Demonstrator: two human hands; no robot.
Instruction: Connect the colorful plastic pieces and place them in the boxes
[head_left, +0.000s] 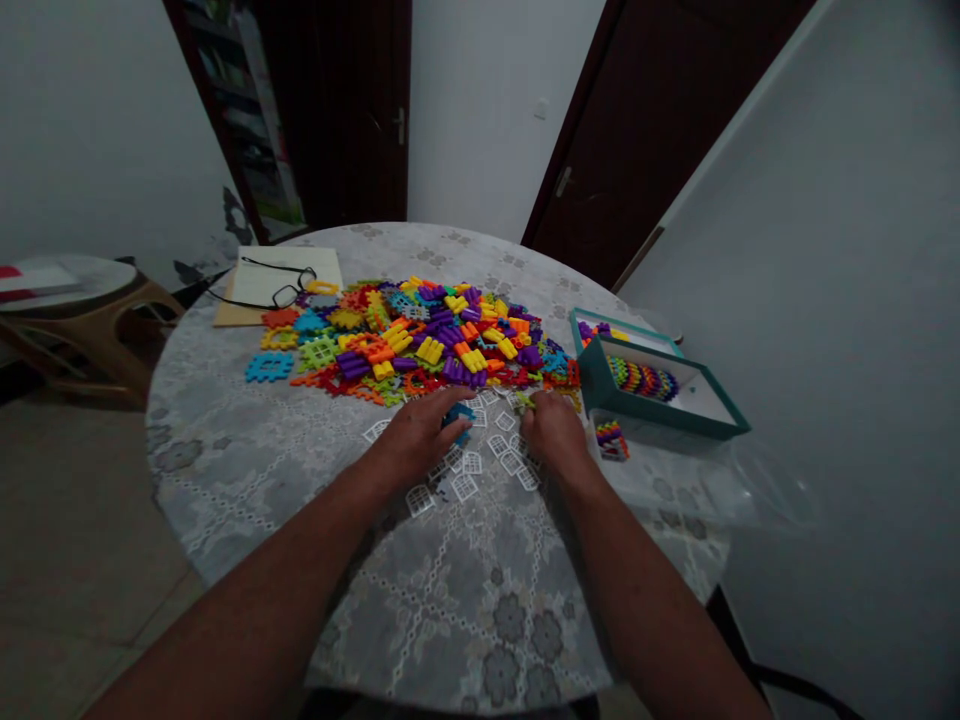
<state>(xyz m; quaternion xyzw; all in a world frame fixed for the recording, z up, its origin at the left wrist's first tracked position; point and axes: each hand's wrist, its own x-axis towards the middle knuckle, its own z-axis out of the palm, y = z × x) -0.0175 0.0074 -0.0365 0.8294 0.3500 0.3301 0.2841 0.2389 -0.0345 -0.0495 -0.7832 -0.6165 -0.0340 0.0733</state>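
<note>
My left hand (421, 432) is closed around a blue plastic building piece (460, 412), with thumb and fingers on its sides. To the right, my right hand (553, 428) pinches a small yellow-green building piece (523, 402) at the near edge of the pile; its fingertips are partly hidden. White window-shaped pieces (465, 486) lie scattered flat on the table between and around both hands. Just beyond them spreads a large heap of colourful interlocking building pieces (450, 335), in purple, yellow, orange, red, green and blue.
A round table (420, 590) wears a grey patterned cloth. On the right stands a teal-edged box (667, 405) holding rows of pieces, beside a small stack of coloured pieces (612, 440) and clear plastic (765, 485). Black-framed glasses (285, 295) rest on a pad (326, 265) at far left.
</note>
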